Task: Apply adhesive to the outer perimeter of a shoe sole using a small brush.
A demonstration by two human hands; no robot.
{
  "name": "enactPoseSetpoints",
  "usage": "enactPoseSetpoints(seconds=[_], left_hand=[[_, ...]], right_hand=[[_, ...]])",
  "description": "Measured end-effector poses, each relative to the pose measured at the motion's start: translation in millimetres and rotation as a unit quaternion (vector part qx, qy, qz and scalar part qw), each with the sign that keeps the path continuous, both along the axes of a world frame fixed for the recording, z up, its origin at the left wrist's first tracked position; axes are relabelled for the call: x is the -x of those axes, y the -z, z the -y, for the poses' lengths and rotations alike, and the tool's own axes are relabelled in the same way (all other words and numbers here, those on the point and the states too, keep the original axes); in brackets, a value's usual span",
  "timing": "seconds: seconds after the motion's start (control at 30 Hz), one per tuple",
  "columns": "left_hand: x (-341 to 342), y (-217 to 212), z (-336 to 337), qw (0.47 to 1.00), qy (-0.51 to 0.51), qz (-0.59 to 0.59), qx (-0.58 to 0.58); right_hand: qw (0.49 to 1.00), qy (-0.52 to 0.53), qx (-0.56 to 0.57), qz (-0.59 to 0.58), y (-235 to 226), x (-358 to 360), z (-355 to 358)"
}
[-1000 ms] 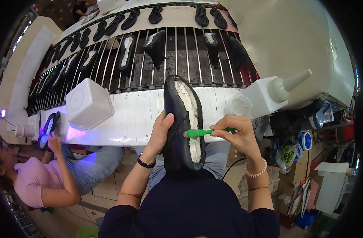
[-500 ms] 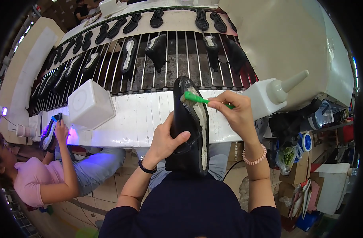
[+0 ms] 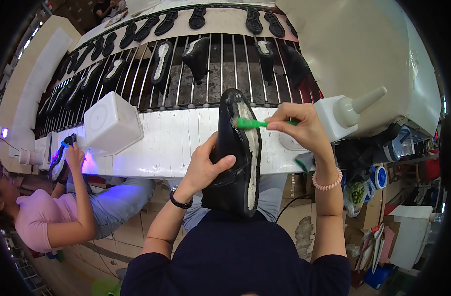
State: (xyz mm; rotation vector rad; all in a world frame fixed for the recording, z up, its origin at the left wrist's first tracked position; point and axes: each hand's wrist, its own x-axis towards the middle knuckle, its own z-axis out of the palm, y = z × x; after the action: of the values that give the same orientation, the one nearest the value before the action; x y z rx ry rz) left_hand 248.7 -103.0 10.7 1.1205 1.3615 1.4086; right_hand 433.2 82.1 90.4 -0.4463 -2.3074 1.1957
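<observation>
At the flat white worktop (image 3: 171, 128), the black wedge-shaped shoe (image 3: 241, 152) with a white-strip underside is held by the left grip (image 3: 205, 166), the slim green-handled brush (image 3: 251, 124) pinched by the right grip (image 3: 298, 124); the shoe's side could be smeared if the brush were slipped over the rim

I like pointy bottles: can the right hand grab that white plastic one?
Probably yes: the right hand looks close to the white plastic bottle and nothing visibly blocks it, but its fingers are holding the green-handled brush.
</observation>
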Motion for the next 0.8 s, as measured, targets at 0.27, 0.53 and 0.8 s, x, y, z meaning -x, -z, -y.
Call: enactPoseSetpoints(seconds=[0.27,0.53,0.8], left_hand=[[1,2,-2,0.995,0.004,0.098,-0.017],[-5,-3,-4,0.997,-0.001,0.073,-0.008],[-5,-3,-4,0.998,-0.002,0.061,-0.009]], right_hand=[[0.992,-0.088,-0.028,0.084,-5,-20,16],[0.998,0.056,-0.030,0.019,5,11,-8],[0.999,0.029,-0.043,0.000,0,24,-16]])
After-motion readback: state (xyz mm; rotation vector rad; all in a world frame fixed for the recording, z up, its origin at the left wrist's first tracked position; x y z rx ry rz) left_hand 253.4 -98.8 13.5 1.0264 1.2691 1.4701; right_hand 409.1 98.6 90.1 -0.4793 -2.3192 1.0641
